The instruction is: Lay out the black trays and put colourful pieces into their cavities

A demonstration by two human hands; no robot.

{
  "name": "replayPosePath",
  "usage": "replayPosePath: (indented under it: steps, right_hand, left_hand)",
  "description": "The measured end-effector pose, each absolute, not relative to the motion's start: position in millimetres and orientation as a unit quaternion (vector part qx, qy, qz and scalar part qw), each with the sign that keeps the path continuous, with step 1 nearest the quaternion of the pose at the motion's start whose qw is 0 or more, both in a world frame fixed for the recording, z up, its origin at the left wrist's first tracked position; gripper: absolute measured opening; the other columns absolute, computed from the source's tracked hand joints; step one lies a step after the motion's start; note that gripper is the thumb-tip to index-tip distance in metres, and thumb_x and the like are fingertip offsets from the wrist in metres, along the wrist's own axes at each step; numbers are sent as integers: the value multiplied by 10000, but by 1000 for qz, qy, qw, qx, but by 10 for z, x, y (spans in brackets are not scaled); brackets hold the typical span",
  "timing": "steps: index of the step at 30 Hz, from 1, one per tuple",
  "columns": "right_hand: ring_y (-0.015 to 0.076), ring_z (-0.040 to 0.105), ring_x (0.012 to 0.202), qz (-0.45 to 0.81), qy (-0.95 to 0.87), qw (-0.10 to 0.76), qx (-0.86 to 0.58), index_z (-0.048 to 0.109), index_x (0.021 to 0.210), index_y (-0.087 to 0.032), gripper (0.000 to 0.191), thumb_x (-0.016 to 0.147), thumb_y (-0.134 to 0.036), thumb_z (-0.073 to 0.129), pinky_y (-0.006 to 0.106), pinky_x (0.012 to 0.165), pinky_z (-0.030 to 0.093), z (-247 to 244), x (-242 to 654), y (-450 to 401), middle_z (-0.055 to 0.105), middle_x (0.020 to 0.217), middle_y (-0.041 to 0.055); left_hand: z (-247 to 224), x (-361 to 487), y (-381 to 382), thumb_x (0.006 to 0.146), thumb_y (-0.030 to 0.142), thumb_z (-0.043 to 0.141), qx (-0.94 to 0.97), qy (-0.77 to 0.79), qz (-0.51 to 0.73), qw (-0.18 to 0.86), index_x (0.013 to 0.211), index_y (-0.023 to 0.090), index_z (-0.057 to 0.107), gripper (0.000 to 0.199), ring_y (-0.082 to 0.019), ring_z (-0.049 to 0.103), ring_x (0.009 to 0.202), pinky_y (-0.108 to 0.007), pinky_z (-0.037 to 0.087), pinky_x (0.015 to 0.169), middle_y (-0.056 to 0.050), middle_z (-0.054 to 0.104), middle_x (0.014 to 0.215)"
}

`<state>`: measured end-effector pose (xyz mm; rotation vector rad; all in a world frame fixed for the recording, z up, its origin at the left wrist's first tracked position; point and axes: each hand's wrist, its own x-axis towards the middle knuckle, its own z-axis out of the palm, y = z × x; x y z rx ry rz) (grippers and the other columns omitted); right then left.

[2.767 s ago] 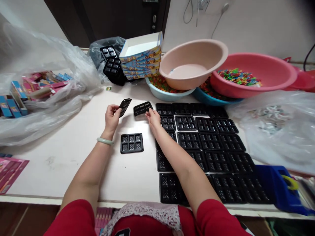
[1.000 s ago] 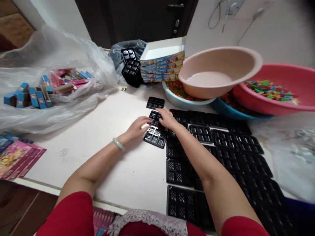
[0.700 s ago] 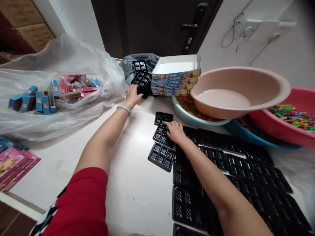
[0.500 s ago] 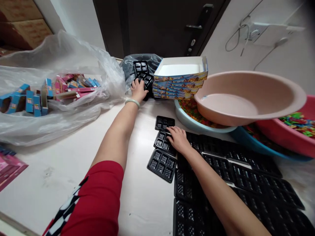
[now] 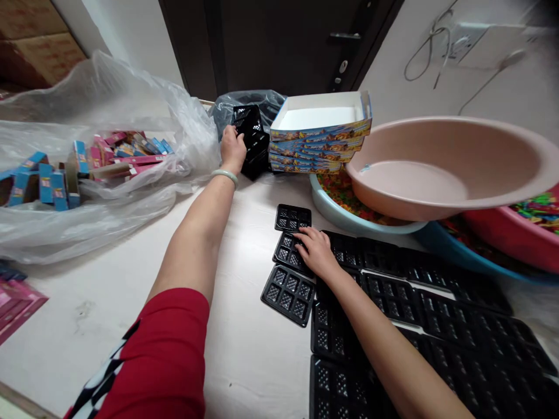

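Note:
My left hand [image 5: 233,146], with a pale bangle at the wrist, grips the left edge of black plastic trays [image 5: 252,137] at the mouth of a dark plastic bag. Those trays are tilted, beside a stack of printed cardboard boxes. My right hand [image 5: 317,250] rests with fingers spread on a black six-pocket tray [image 5: 289,251]. Just beyond it lies a small black tray [image 5: 293,217], and nearer to me another six-pocket tray [image 5: 288,294] lies at an angle. Rows of black trays [image 5: 388,295] extend under and beyond my right forearm.
Stacked printed boxes [image 5: 317,142] stand by the dark door. A pink basin [image 5: 414,174] sits on a light blue one [image 5: 332,208] holding colourful pieces. Blue and red basins are further right. A clear bag [image 5: 183,134] with small boxes lies left.
My left hand has shifted slightly left and up, and the trays at it have tilted upward. My right hand has hardly moved. The view has shifted a little.

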<state>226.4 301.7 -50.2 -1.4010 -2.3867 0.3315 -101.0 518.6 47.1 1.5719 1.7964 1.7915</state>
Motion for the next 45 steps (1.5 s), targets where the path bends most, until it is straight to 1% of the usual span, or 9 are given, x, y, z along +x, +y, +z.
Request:
replayPosePath:
  steps: [5,13,18,21,24,27,33,41,45]
  right_hand:
    - [323,512,1335,156,-821,249,-490,650,1279,-186,394,915,-252,518,580,1145,317,-360,2236,2943,617,1378,164]
    - [246,617,1196,585,-564,416,-408,553,1312,-283,544,803,-428,679,412,928,527,42,1625,2493,634,1344,112]
    - [160,648,813,754,-358,405,-374,622,891,-236,419,633,-489,834,261,673,484,98,1387,1699,690,884,14]
    - [132,616,761,782,-288,405,-377,629,841,-231,449,563,-479,881,242,646,465,55,1443,1159,666,839,-19]
    - [118,589,725,779,-243,424,-392,629,806,-219,485,509,-481,909,230,616,453,-17,1520,699,653,808,-29]
    - [96,539,636,761,-209,443,-426,598,744,-205,540,445,-517,921,218,573,422,-114,1546,367,608,695,-52]
    - [92,513,585,733,-244,451,-447,570,687,-201,488,489,-527,875,219,555,389,-202,1545,63,581,604,-57]
    - [103,543,570,706,-196,473,-489,513,657,-213,395,672,-439,837,233,566,456,-157,1590,37,564,567,-50]
    - [125,646,696,738,-113,438,-500,582,759,-195,261,743,-297,822,276,660,550,-96,1772,-53,674,758,13]
  left_hand:
    - [848,-1302,4752,1087,298,334,421,567,682,191,904,134,444,269,-108,498,1182,-371,413,988,-15,588,995]
    - [669,-1292,2565,854,367,661,356,456,585,568,866,169,610,204,-200,661,727,-423,603,729,-39,684,789]
    - [213,-966,1439,781,408,711,316,471,500,655,868,180,675,247,-230,659,682,-422,613,642,-71,707,780]
    - [80,-856,1024,779,459,714,326,483,448,678,915,176,697,315,-252,678,769,-422,622,687,-105,727,887]
    - [40,-805,700,821,531,670,390,540,393,633,954,156,678,398,-252,681,819,-408,619,712,-120,710,926]
    - [34,-686,400,876,538,623,525,606,408,435,1093,178,632,421,-256,672,987,-406,608,814,-123,680,1088]
    - [-50,-124,16,938,391,596,771,521,282,234,1323,210,558,427,-336,489,1370,-555,438,1125,-181,502,1453]
    - [17,-187,49,887,370,657,725,516,406,208,1200,211,541,370,-309,555,1292,-504,521,1024,-176,543,1416]
    - [154,-464,-104,834,415,712,648,572,436,250,1163,237,534,414,-277,617,1196,-412,589,875,-128,553,1397]
